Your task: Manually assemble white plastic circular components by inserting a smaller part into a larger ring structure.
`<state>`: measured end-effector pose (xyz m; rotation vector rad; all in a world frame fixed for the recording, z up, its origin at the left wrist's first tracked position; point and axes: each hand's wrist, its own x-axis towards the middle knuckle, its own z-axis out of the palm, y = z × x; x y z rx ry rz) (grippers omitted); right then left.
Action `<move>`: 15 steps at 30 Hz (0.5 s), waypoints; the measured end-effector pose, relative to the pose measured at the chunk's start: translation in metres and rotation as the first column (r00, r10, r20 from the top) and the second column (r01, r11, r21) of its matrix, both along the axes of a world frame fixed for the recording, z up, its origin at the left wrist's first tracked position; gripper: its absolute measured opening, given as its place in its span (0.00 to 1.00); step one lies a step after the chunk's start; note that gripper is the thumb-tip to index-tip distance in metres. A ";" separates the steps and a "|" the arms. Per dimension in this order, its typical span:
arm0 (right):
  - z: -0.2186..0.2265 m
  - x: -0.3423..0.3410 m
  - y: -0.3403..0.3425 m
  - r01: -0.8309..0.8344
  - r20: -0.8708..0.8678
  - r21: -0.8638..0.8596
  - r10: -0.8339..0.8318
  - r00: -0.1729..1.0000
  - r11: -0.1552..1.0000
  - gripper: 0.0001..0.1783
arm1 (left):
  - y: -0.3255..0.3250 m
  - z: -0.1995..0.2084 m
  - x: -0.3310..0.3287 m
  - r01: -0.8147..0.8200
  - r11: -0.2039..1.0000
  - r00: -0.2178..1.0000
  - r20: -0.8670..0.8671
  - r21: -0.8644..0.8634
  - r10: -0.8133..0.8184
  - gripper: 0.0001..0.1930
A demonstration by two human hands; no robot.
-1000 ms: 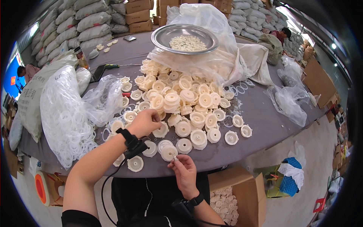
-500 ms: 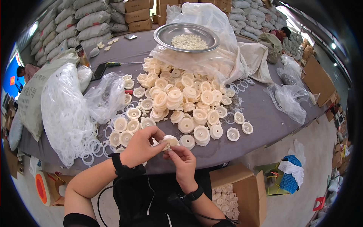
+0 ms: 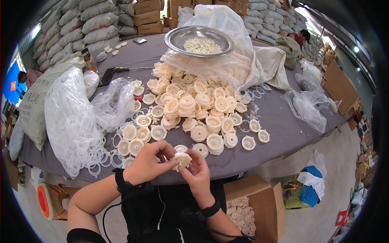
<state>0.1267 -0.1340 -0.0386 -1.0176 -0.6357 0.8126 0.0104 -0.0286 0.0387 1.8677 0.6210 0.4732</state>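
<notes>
Near the front edge of the table, my left hand (image 3: 150, 161) and my right hand (image 3: 197, 172) hold one round cream plastic part (image 3: 183, 159) between them. Both hands are closed on it with fingertips and thumbs, and the fingers cover part of its rim. Just behind it on the cloth lies another cream disc (image 3: 180, 148). Beyond my hands rises a heap of similar flanged plastic parts (image 3: 198, 99), with several loose ones to its left and right. Clear plastic rings (image 3: 94, 168) lie to the left of my left hand.
A steel bowl (image 3: 172, 39) of small pale pieces rests on a plastic bag behind the heap. Bags of clear rings (image 3: 69, 117) stand left. An open carton (image 3: 279, 208) with more parts sits below the table's front edge, and a crumpled plastic bag (image 3: 308, 111) lies right.
The held part has turned so more of its round face shows. My right fingers have moved up around its far side, and the disc behind it has come into view.
</notes>
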 end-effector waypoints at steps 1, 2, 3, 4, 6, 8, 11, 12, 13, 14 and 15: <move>0.001 0.001 -0.001 -0.136 -0.152 0.035 0.140 0.978 0.990 0.18 | -0.001 0.001 0.000 0.002 1.000 1.000 -0.001 0.000 -0.002 0.09; 0.000 0.002 -0.001 -0.134 -0.153 0.035 0.138 0.979 0.990 0.18 | -0.001 0.003 0.001 0.008 1.000 1.000 -0.016 -0.014 -0.008 0.09; -0.002 0.002 -0.002 -0.140 -0.159 0.054 0.147 0.976 0.989 0.18 | -0.002 0.005 0.001 0.013 0.999 0.999 -0.032 -0.029 -0.014 0.09; -0.003 0.003 -0.003 -0.145 -0.165 0.073 0.155 0.974 0.987 0.18 | -0.004 0.008 0.001 0.015 0.999 0.999 -0.033 -0.029 -0.016 0.09; -0.010 0.005 -0.005 -0.144 -0.169 0.078 0.155 0.973 0.987 0.17 | -0.008 0.013 0.004 0.024 0.984 0.999 -0.039 -0.176 -0.032 0.10; -0.011 0.006 -0.006 -0.149 -0.173 0.083 0.162 0.971 0.985 0.17 | -0.008 0.011 0.005 0.032 0.980 0.998 -0.044 -0.195 -0.042 0.10; -0.012 0.010 -0.007 -0.142 -0.226 0.115 0.165 0.960 0.983 0.16 | 0.003 0.002 0.011 0.087 0.963 0.995 -0.016 -0.255 -0.094 0.10; -0.015 0.014 -0.008 -0.102 -0.293 0.094 0.125 0.948 0.990 0.16 | 0.011 -0.001 0.016 0.133 0.947 0.991 0.017 -0.292 -0.134 0.10; -0.017 0.016 -0.009 -0.070 -0.360 0.073 0.092 0.928 0.995 0.15 | 0.021 -0.002 0.017 0.127 0.948 0.992 0.013 -0.292 -0.128 0.10; -0.017 0.019 -0.009 -0.069 -0.417 0.119 0.113 0.902 0.991 0.14 | 0.034 -0.003 0.019 0.104 0.988 0.992 -0.057 -0.113 -0.111 0.09; -0.015 0.021 -0.012 -0.076 -0.417 0.121 0.120 0.901 0.990 0.14 | 0.044 -0.004 0.021 0.090 0.993 0.989 -0.123 0.070 -0.081 0.08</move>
